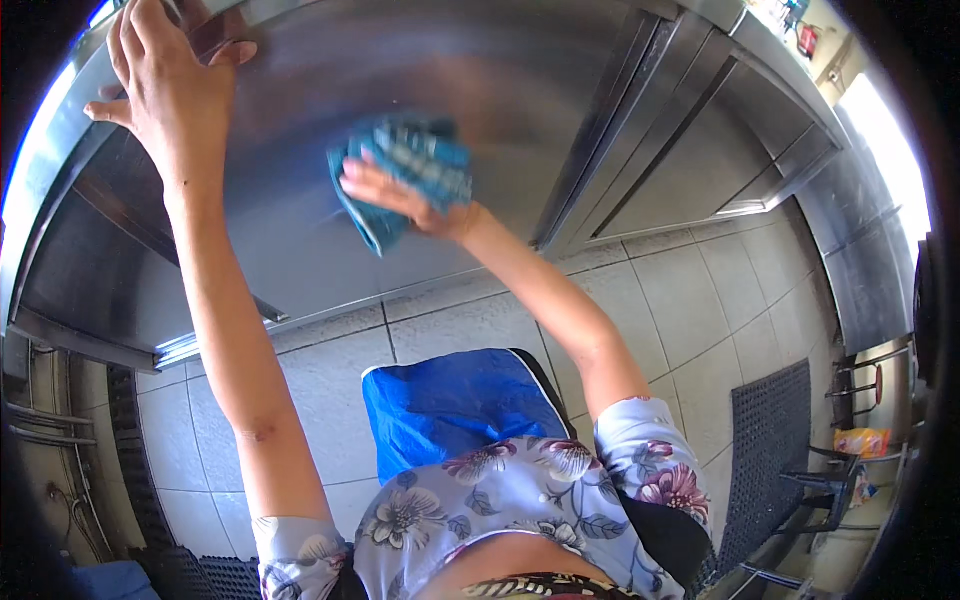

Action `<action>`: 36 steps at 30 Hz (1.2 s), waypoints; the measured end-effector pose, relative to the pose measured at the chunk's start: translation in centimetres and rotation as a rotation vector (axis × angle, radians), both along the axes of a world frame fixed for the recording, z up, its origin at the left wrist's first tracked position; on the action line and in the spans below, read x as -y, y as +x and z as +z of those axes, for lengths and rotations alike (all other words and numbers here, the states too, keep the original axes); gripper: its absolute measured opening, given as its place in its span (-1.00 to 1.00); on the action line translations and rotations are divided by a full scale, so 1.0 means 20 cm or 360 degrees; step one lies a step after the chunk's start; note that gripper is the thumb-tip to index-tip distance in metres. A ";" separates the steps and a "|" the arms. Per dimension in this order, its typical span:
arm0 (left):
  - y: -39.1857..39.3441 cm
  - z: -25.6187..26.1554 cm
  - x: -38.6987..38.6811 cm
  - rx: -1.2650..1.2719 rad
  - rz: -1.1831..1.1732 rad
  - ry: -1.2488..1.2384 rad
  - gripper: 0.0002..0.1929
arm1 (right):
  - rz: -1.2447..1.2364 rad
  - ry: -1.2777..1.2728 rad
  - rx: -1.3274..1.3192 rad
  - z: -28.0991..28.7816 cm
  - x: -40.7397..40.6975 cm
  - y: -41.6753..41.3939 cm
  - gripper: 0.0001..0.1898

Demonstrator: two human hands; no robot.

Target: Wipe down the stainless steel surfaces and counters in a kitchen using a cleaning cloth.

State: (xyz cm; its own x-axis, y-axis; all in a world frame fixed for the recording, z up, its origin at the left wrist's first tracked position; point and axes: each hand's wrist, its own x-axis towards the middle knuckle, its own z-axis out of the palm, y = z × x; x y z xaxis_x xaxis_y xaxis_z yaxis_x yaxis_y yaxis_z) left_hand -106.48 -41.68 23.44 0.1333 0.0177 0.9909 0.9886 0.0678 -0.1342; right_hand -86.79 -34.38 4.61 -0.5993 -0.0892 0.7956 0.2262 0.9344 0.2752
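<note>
Before me stands a stainless steel cabinet door or panel (465,67) with a shiny surface. My right hand (390,196), slightly blurred, presses a folded teal patterned cloth (424,154) flat against the panel. At the upper left, my left hand (169,64) is spread with its fingers apart, and it rests on the metal near the cabinet's upper edge; nothing shows in it. A blue apron (457,405) hangs in front of my body, over the floral top (540,480).
Further steel doors (697,157) with raised edges continue at the right. Below lies a tiled floor (337,435). A black perforated rubber mat (772,435) and a dark stool (832,487) are at the right, with an orange packet (862,442) beyond. Pipes (52,424) run at the far left.
</note>
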 end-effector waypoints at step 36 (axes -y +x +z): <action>-0.04 0.03 0.04 0.0013 0.0247 0.0019 -0.07 | -0.0015 -0.0252 -0.0142 0.15 -0.17 0.55 -0.33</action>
State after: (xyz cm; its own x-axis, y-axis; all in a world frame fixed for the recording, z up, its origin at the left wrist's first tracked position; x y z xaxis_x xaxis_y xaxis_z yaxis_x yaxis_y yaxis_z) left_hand -107.35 -42.51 24.10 0.1219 0.0255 0.9922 0.9672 0.2214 -0.1245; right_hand -75.74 -30.89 7.61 -0.5259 0.0470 0.8492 0.2523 0.9622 0.1029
